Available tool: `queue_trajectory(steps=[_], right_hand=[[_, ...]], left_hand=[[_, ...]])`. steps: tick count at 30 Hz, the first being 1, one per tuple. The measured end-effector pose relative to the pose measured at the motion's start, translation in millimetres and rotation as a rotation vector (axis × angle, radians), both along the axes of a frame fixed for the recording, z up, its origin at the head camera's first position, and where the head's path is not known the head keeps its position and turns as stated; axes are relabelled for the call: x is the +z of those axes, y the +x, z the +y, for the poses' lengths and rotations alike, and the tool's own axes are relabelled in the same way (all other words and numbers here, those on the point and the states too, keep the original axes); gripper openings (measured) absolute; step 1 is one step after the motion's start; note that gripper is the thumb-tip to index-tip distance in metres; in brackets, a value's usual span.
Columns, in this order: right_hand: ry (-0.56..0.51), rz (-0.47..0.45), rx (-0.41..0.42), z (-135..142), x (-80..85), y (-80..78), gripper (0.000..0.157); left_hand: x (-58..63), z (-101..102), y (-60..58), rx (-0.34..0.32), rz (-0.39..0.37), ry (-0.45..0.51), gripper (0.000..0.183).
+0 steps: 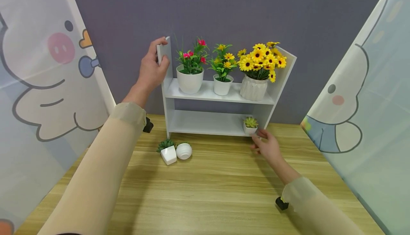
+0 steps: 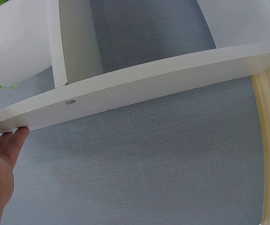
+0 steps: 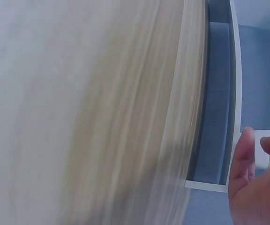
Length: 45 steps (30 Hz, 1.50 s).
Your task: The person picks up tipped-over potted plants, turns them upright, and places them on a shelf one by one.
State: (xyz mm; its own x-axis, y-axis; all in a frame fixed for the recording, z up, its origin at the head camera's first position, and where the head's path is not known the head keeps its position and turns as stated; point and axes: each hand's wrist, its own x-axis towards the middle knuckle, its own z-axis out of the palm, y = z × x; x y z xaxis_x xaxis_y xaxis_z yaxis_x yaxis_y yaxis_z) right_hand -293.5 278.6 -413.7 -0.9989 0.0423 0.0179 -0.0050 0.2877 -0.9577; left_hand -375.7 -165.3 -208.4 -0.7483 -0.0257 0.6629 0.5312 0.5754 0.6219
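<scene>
Pinches the left panel point(image 1: 167, 49) of the white shelf point(image 1: 282, 78) in the left hand point(image 1: 152, 68), while holding the right hand point(image 1: 269, 148), fingers loosely parted, just beside the small potted succulent point(image 1: 250, 125) at the lower tier's point(image 1: 208, 122) right end, touching or not impossible to tell.

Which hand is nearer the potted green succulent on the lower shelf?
Right. The right hand is just front-right of the succulent; the left hand grips the shelf unit's left panel at the opposite end.
</scene>
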Motion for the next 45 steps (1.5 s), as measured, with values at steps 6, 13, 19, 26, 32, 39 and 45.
queue_trajectory(steps=[6, 13, 19, 26, 32, 39, 45], right_hand=[[0.057, -0.019, 0.007, 5, -1.2, 9.9, 0.07], [0.131, -0.034, 0.1, 2, -1.2, 20.3, 0.066], [0.126, -0.066, 0.2, -15, -3.6, 25.9, 0.06], [0.131, -0.117, 0.306, -41, -10.9, 30.2, 0.063], [0.149, -0.119, 0.383, -65, -13.5, 30.7, 0.068], [0.229, -0.078, 0.521, -84, -14.8, 29.7, 0.067], [0.27, -0.035, 0.57, -102, -16.7, 29.9, 0.067]], left_hand=[[0.2, 0, -1.0, 0.003, -0.001, -0.004, 0.052], [1.0, -1, 0.1, 0.002, -0.007, 0.004, 0.052], [0.1, -2, 0.6, 0.007, -0.013, 0.005, 0.053], [-0.8, -2, -0.4, -0.001, -0.01, 0.008, 0.053], [-0.4, -1, -0.6, -0.006, -0.004, 0.003, 0.053], [-0.1, -1, -0.3, -0.009, -0.005, 0.006, 0.053], [-0.1, 0, -0.3, -0.006, 0.002, 0.0, 0.053]])
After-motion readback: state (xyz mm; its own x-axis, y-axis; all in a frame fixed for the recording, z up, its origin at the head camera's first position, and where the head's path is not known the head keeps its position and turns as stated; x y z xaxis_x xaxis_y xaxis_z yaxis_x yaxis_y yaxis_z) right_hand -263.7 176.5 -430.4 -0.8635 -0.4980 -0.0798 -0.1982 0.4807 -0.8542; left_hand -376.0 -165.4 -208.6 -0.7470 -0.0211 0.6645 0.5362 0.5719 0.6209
